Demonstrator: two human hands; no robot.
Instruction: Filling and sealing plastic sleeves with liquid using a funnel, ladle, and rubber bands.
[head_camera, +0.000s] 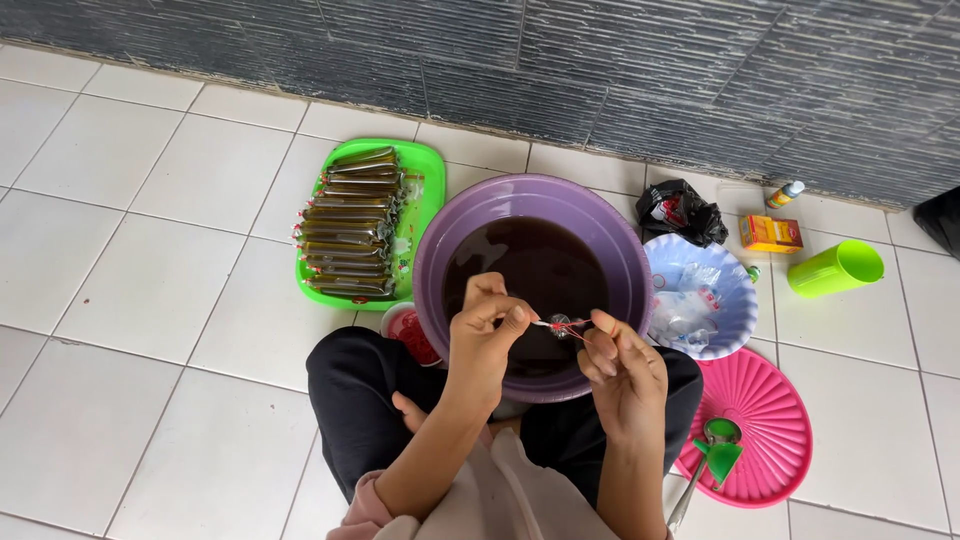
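Observation:
My left hand (487, 325) and my right hand (620, 365) are held over a purple basin (445, 235) of dark brown liquid. Between the fingertips of both hands I pinch the twisted top of a small clear plastic pouch (560, 324) with a thin red band around it. The rest of the pouch is hidden below my hands. To the left, a green tray (425, 170) holds several long, sealed pouches (350, 225) of the same brown liquid, lying side by side with red ties at their ends.
A light blue bowl (735, 300) with empty plastic bags sits right of the basin. A pink ribbed lid (765, 420) carries a green funnel (722, 458) and a ladle. A green cup (838, 268), orange box (770, 234), small bottle (786, 194) and black bag (682, 212) lie near the wall.

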